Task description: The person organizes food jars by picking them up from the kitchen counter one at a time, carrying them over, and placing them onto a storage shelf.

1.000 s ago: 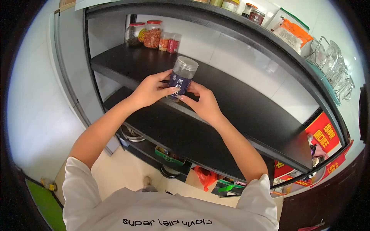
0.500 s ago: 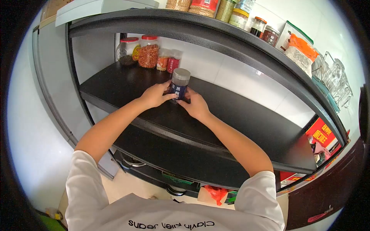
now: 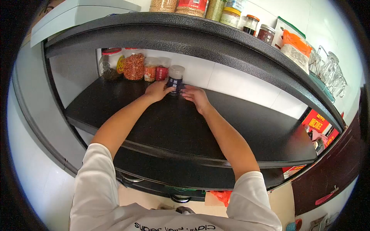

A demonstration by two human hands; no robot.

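A clear jar with a dark blue label [image 3: 175, 81] stands upright on the black middle shelf [image 3: 239, 127], at the right end of a row of jars. My left hand [image 3: 157, 91] is on the jar's left side, its thumb across the label. Beside the jar's right side is my right hand [image 3: 195, 97], fingers apart and a small gap from the jar. To the left stand a red-labelled jar [image 3: 162, 71], a small orange-labelled jar [image 3: 150, 71], a red-lidded jar of nuts [image 3: 134, 66] and a red-lidded jar with dark contents [image 3: 110, 65].
The upper shelf's thick black edge [image 3: 162, 34] runs above my hands and bears several jars and an orange-and-white bag [image 3: 296, 49]. Glasses in a rack [image 3: 329, 71] are at the far right. A lower shelf [image 3: 165, 171] lies under the middle one.
The blue-labelled jar has moved forward, deeper onto the shelf, next to the other jars. My right hand has come off it, while my left hand stays on it. The view has shifted closer.
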